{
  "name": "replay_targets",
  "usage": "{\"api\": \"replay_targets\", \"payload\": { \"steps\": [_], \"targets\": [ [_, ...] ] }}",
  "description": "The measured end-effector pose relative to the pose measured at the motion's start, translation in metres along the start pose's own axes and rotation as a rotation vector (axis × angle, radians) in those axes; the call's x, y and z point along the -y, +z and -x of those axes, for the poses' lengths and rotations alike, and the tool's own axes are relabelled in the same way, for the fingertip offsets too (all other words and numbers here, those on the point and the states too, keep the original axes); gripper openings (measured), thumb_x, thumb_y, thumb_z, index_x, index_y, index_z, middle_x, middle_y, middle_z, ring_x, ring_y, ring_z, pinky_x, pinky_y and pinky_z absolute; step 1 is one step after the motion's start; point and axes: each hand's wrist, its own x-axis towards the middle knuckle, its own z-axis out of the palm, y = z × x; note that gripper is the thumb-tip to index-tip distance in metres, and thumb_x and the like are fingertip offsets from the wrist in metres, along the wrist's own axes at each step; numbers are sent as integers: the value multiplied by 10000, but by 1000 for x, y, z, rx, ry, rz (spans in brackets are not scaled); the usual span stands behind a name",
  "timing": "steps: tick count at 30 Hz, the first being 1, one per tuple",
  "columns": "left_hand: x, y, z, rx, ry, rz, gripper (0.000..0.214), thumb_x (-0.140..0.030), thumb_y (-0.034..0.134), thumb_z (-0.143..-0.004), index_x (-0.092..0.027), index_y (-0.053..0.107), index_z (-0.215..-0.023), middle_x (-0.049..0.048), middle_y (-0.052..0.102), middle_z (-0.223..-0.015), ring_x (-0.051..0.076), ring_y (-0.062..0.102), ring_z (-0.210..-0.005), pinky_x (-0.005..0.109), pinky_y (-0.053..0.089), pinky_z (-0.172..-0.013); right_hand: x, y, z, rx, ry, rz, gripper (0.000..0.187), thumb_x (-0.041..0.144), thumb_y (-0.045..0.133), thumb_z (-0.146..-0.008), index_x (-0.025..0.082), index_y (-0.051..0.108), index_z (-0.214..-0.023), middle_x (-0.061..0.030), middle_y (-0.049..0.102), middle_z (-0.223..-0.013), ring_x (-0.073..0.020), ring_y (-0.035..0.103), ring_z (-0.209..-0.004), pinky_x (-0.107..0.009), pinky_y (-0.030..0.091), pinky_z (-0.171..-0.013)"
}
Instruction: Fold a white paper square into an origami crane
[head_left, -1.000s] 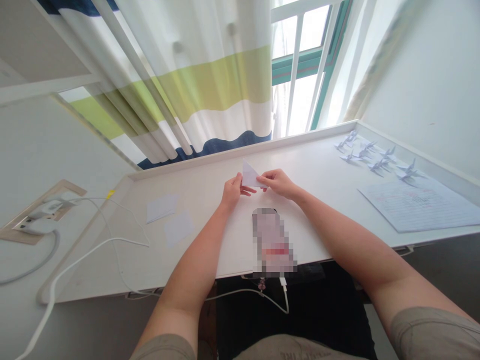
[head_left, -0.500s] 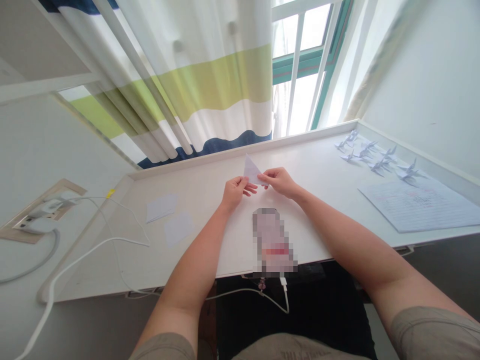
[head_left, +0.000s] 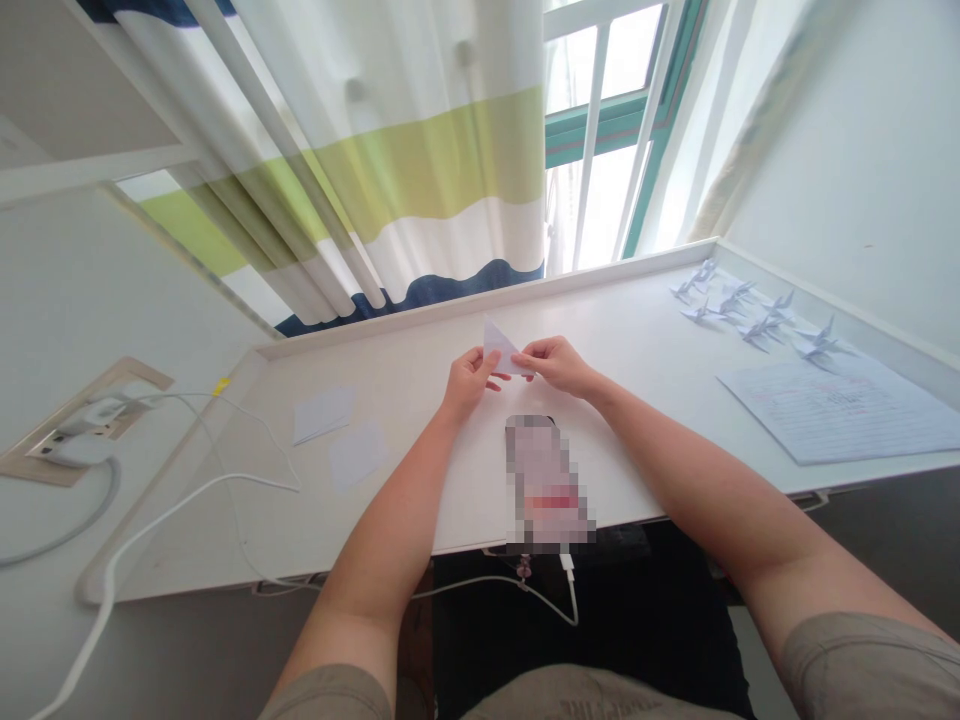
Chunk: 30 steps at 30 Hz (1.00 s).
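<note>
A white sheet of paper folded into a triangle [head_left: 498, 342] is held up over the desk with its point toward the window. My left hand [head_left: 469, 382] pinches its left side, thumb on the front face. On the right side, my right hand [head_left: 556, 364] grips the paper between thumb and fingers. Parts of the lower edge are hidden by my fingers. Just below my hands lies a pixelated phone [head_left: 546, 480] with a white cable plugged into its near end.
Several folded paper cranes [head_left: 761, 325] stand at the far right of the white desk [head_left: 630, 320], beside written sheets [head_left: 840, 405]. Loose paper squares [head_left: 322, 414] lie at left. A white charging cable [head_left: 187, 490] runs from the wall socket [head_left: 90, 425] across the left edge.
The folded paper has shifted slightly left and down and turned a little. My left thumb now lies further over its face. Everything else stays in place.
</note>
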Motion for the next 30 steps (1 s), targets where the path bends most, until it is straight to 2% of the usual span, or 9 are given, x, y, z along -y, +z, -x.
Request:
{"api": "replay_targets", "payload": {
  "steps": [7,12,17,21,24,30],
  "targets": [
    [7,2,-4,-78,-27,94,550,-678,917,-719,-159,772,-830,61,775,-795,164,693,-687,259,545,-541,1,3,3,89,11,65,599,751,811,-767,179,700,-626,-40,671,-613,-131,541,-580,-289,384,-583],
    [8,3,-6,-134,16,85,467,-600,900,-774,-151,768,-785,37,718,-719,138,632,-625,264,514,-525,2,2,2,118,37,61,592,748,804,-774,179,704,-645,-44,677,-642,-135,549,-592,-291,399,-590],
    [6,5,-5,-186,57,81,421,-561,876,-810,-160,758,-759,32,701,-709,141,626,-627,261,493,-518,2,2,0,89,23,57,555,713,832,-765,183,700,-662,-32,660,-616,-144,570,-590,-293,415,-605],
    [7,6,-5,-211,55,79,416,-552,873,-811,-164,748,-734,21,667,-672,137,600,-604,266,485,-512,0,1,0,124,68,90,560,710,811,-778,188,670,-629,-19,639,-571,-117,519,-513,-283,380,-549],
    [7,6,-5,-222,63,73,412,-553,865,-816,-166,747,-737,22,667,-676,136,595,-606,270,497,-523,-1,1,-1,107,63,88,562,722,816,-766,186,693,-656,-6,619,-546,-98,465,-464,-272,334,-485],
    [3,3,-4,-171,-1,108,437,-578,881,-792,-159,761,-834,46,733,-786,159,659,-699,273,545,-557,-2,0,-1,85,56,64,611,775,833,-762,172,745,-723,-10,614,-535,-103,478,-459,-265,337,-441]
  ]
}}
